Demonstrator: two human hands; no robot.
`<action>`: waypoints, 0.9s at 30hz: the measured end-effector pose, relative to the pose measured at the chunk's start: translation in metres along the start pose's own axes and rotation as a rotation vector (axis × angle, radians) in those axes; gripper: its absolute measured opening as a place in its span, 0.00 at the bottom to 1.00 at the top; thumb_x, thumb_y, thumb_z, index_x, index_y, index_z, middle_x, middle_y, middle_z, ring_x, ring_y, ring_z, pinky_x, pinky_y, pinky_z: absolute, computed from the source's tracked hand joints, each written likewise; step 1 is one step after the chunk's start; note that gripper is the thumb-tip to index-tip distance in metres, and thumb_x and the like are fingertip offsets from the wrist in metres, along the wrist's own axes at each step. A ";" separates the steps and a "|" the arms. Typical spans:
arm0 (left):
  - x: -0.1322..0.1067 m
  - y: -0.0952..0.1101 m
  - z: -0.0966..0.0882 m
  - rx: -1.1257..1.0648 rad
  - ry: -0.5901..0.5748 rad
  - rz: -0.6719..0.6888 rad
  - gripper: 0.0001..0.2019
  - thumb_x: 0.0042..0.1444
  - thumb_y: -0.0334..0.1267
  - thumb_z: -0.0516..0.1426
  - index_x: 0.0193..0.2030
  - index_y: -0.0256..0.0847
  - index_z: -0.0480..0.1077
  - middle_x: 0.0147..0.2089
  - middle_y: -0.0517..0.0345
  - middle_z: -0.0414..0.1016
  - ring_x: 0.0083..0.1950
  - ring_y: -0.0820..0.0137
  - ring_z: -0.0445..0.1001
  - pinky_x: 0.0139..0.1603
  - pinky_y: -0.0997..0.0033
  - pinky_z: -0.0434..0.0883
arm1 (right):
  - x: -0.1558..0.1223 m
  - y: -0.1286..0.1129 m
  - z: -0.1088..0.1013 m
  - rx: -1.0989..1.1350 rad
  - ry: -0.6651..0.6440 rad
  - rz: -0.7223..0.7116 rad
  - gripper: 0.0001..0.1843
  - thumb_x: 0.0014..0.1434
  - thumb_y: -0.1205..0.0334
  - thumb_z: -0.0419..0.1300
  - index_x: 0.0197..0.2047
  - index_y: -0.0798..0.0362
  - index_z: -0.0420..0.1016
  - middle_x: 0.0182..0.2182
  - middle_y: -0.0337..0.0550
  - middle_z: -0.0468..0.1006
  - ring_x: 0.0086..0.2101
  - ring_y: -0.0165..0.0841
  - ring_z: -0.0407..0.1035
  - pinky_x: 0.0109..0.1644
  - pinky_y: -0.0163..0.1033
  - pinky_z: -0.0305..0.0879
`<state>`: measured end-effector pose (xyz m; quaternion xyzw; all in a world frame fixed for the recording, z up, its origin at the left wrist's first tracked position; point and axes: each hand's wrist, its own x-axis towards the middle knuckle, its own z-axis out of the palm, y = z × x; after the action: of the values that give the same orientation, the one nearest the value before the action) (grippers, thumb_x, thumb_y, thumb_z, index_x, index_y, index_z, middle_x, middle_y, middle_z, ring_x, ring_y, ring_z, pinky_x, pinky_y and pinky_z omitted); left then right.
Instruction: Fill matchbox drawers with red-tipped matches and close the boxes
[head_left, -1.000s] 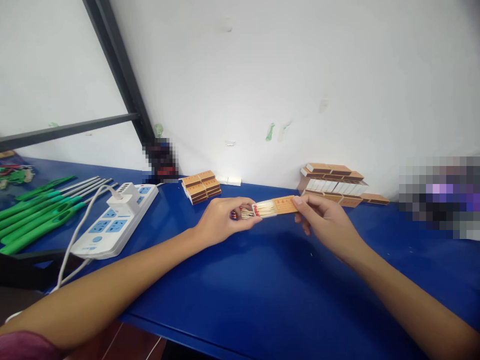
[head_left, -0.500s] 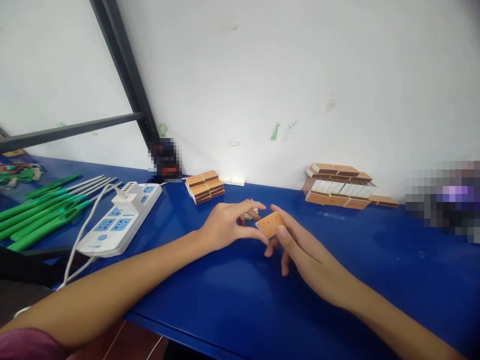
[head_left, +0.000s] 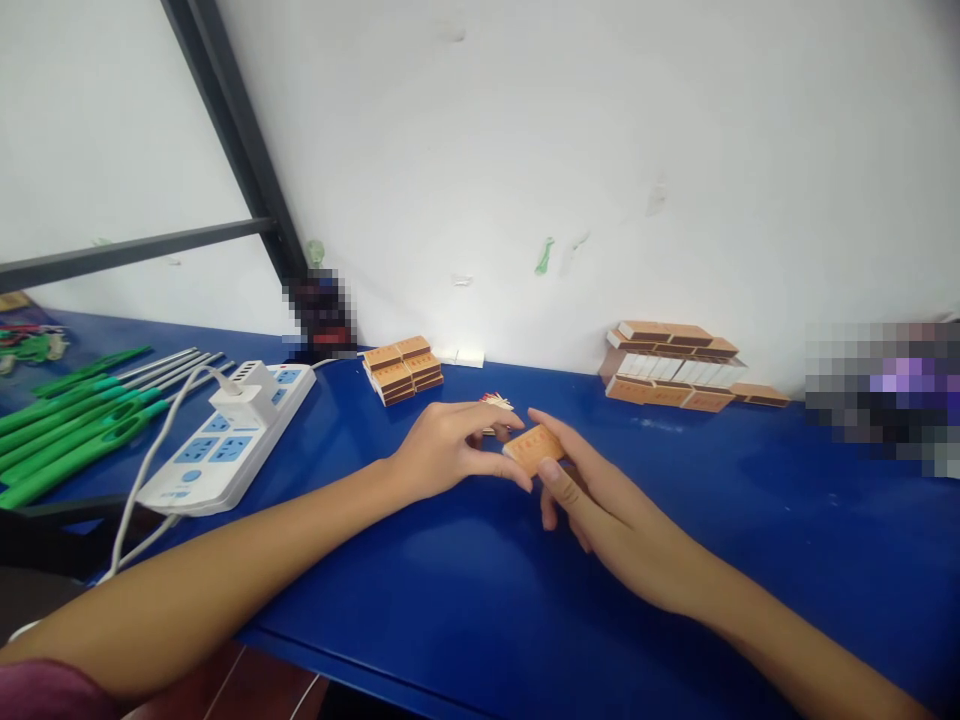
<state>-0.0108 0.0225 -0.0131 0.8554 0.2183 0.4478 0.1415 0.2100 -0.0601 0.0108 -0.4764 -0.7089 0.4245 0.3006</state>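
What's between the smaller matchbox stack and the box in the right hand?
In the head view, the left hand and a small pile of loose matches lie between the smaller stack and the held matchbox.

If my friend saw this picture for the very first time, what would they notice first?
Probably the little orange matchbox near the middle, gripped by the right hand with the left hand at its other end. Next, maybe the bright green-handled tools on the far left, beside the white power strip, all on a shiny blue table.
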 end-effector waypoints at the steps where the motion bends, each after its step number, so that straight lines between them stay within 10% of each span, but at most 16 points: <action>1: 0.001 0.000 -0.001 0.009 0.012 -0.006 0.27 0.50 0.60 0.68 0.47 0.39 0.79 0.37 0.57 0.82 0.26 0.77 0.69 0.31 0.74 0.72 | 0.002 0.001 -0.003 -0.008 0.008 -0.008 0.37 0.73 0.38 0.49 0.76 0.47 0.51 0.33 0.41 0.77 0.29 0.33 0.70 0.29 0.38 0.66; 11: 0.000 0.001 0.001 0.023 -0.002 -0.141 0.14 0.57 0.46 0.66 0.46 0.41 0.78 0.35 0.62 0.80 0.25 0.78 0.69 0.28 0.76 0.71 | 0.023 0.016 -0.030 -0.320 0.119 -0.174 0.22 0.66 0.41 0.61 0.58 0.43 0.76 0.44 0.44 0.79 0.35 0.36 0.73 0.36 0.42 0.71; 16: 0.002 0.005 -0.007 0.155 0.184 -0.244 0.20 0.56 0.53 0.66 0.46 0.41 0.71 0.32 0.65 0.76 0.26 0.77 0.70 0.26 0.77 0.68 | 0.049 0.003 -0.045 -0.487 0.215 -0.273 0.25 0.64 0.42 0.63 0.59 0.46 0.77 0.37 0.43 0.80 0.31 0.35 0.71 0.36 0.43 0.70; 22: -0.002 0.015 -0.001 0.347 0.099 0.318 0.16 0.63 0.49 0.60 0.29 0.41 0.68 0.24 0.64 0.72 0.23 0.76 0.69 0.24 0.72 0.61 | 0.130 -0.019 -0.026 -0.486 0.202 -0.342 0.22 0.61 0.52 0.69 0.55 0.54 0.79 0.39 0.45 0.82 0.33 0.36 0.73 0.43 0.43 0.69; 27: -0.006 0.013 0.007 0.400 -0.004 0.386 0.21 0.64 0.52 0.58 0.25 0.41 0.68 0.20 0.64 0.66 0.21 0.74 0.67 0.22 0.68 0.57 | 0.186 -0.029 0.005 -0.515 0.050 -0.416 0.14 0.60 0.60 0.69 0.50 0.53 0.82 0.42 0.46 0.82 0.33 0.33 0.71 0.44 0.40 0.67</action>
<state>-0.0049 0.0083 -0.0155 0.8930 0.1348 0.4129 -0.1176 0.1257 0.1065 0.0388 -0.3919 -0.8675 0.1489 0.2677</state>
